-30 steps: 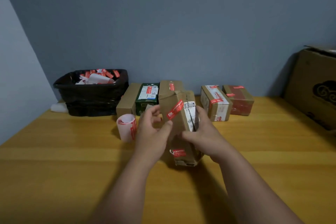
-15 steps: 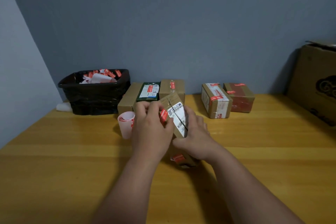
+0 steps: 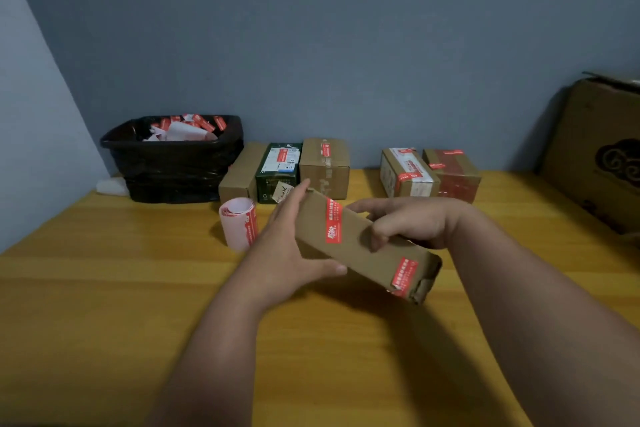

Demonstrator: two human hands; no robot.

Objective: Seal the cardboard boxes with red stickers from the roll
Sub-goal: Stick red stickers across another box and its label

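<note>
Long cardboard box (image 3: 360, 246) is held tilted above the table (image 3: 104, 305). Left hand (image 3: 287, 253): fingers straight along the box's left side, thumb under the near edge. Right hand (image 3: 408, 222): fingers curled over the top edge, gripping. Two red stickers on it: mid (image 3: 333, 221) and near end (image 3: 403, 276), so this box looks sealed. Sticker roll (image 3: 239, 222) stands just left. Back-row boxes (image 3: 323, 166) carry stickers, except the leftmost, where none shows. Approx. near done; remaining count can't be told.
</note>
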